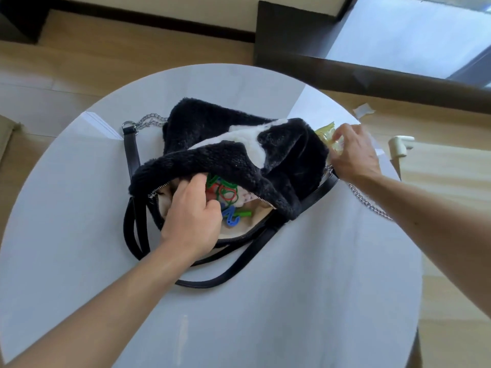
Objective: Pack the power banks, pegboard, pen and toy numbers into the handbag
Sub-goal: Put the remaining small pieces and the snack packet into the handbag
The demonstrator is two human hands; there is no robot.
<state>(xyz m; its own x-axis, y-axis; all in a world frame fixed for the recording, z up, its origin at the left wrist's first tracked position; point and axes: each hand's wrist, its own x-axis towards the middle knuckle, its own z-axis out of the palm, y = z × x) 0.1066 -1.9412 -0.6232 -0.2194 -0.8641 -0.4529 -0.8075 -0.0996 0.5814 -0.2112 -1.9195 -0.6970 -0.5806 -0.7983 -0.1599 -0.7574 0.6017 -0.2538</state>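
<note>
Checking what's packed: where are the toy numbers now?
In the head view, the toy numbers lie inside the open handbag at table centre, just right of the left hand.

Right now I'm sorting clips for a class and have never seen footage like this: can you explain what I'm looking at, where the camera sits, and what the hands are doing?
There is no machine here. A person wears a wide-angle camera on the head, looking down at their own two bare arms, so the single picture is their view.

On the round white table lies a furry black-and-white handbag with black straps and a chain, its zip open. The left hand reaches into the opening, where coloured plastic toy numbers lie on the pale lining. The right hand is beyond the bag's far side, fingers on a crinkly yellowish packet; what it contains I cannot tell. No power banks, pegboard or pen are clearly visible.
</note>
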